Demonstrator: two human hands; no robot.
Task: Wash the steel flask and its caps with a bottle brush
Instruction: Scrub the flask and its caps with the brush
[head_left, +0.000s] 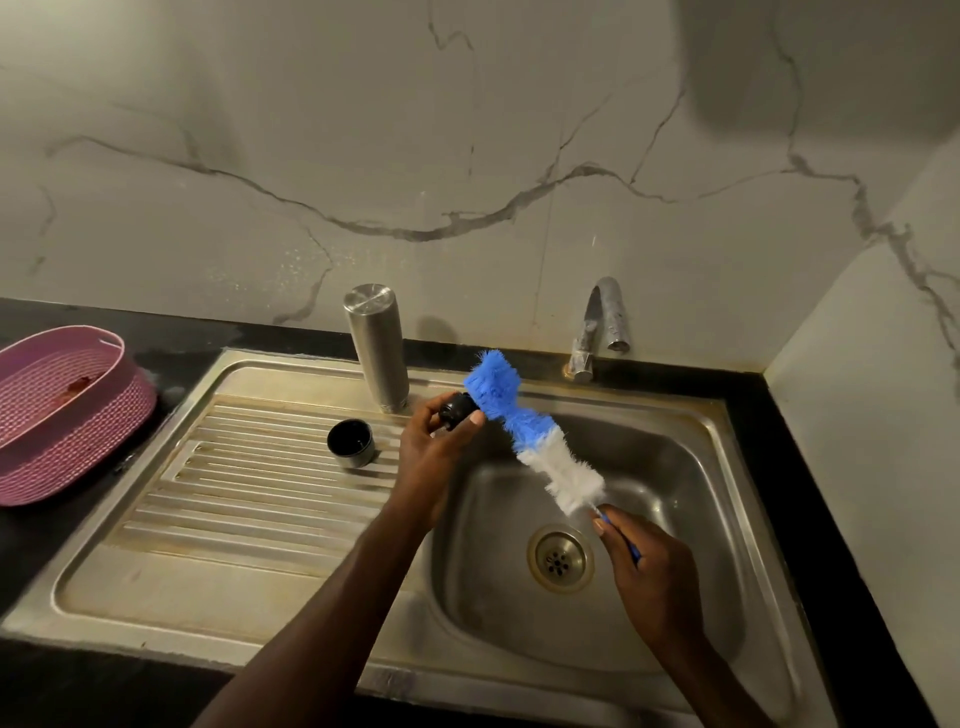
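The steel flask (375, 347) stands upside down at the back of the drainboard. A steel cup cap (351, 442) with a dark inside sits open side up on the ribbed drainboard in front of it. My left hand (434, 447) pinches a small black inner cap (457, 410) above the basin's left rim. My right hand (641, 564) grips the thin blue handle of the bottle brush (524, 431). The brush's blue bristle tip touches the black cap, and its white bristles are nearer my right hand.
The steel sink (691, 467) has a drain (558, 557) in the basin and a ribbed drainboard (249, 483) on the left. A tap (602, 325) rises at the back wall. A pink woven basket (67, 410) sits on the black counter at left.
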